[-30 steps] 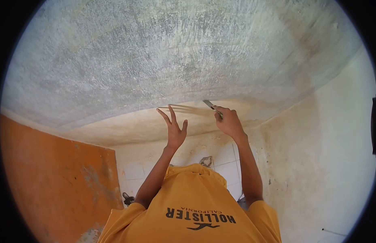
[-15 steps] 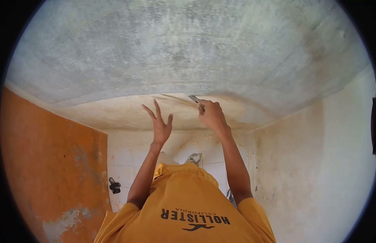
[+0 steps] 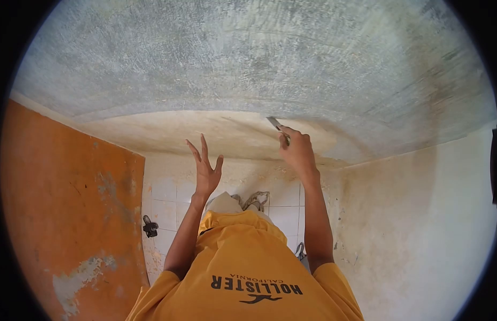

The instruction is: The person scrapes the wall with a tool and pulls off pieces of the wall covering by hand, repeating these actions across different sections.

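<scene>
My right hand (image 3: 298,152) is closed around a scraper (image 3: 273,123); the handle is mostly hidden in my fingers. Its flat metal blade tip lies at the wall, where the rough grey-green coating (image 3: 216,69) meets the smoother cream band (image 3: 168,128). To the left, my left hand (image 3: 207,174) is raised in front of the cream part of the wall, fingers spread and holding nothing.
An orange side wall (image 3: 72,203) with peeled patches rises at the left, and a stained pale wall (image 3: 398,230) at the right. White floor tiles (image 3: 284,218) lie below, with a small dark object (image 3: 150,227) by the orange wall.
My right hand and the scraper have moved right and slightly up along the coating's edge. My left hand has shifted slightly left, still spread. The view has tilted a little, showing more floor.
</scene>
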`<action>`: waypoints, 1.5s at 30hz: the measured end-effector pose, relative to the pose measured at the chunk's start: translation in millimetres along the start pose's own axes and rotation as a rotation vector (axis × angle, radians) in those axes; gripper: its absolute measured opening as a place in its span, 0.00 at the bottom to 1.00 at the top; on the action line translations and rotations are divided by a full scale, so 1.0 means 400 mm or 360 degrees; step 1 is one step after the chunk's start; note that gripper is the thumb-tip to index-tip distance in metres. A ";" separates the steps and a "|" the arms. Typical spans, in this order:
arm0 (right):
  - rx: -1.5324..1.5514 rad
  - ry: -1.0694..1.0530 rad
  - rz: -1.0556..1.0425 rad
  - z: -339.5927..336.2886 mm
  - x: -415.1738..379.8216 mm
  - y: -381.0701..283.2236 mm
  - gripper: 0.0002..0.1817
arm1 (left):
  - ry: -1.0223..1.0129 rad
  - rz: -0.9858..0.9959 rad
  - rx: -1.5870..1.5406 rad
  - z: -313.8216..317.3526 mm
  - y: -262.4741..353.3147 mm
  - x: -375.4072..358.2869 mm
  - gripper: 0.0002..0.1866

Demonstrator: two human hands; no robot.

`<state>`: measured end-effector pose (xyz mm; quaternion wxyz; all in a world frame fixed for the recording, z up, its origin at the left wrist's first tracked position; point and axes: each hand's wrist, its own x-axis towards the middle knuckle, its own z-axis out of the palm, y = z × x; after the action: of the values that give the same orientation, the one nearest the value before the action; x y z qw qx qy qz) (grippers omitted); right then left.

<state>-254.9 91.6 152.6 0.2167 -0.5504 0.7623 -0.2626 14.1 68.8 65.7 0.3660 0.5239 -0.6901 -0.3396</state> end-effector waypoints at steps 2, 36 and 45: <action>-0.0040 0.0011 0.0012 0.016 -0.003 0.010 0.17 | -0.0050 0.0033 -0.0013 0.012 -0.016 0.013 0.50; -0.0202 0.0102 -0.0032 0.046 0.027 -0.044 0.17 | -0.0586 0.0325 -0.0220 -0.158 0.054 0.200 0.46; -0.0091 0.0252 0.0006 0.000 -0.014 -0.128 0.16 | 0.0074 0.0538 -0.0025 -0.129 0.113 0.245 0.50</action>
<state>-215.9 83.8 185.5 0.1404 -0.5324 0.7853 -0.2831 19.2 -21.0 144.6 0.4379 0.4052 -0.7570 -0.2664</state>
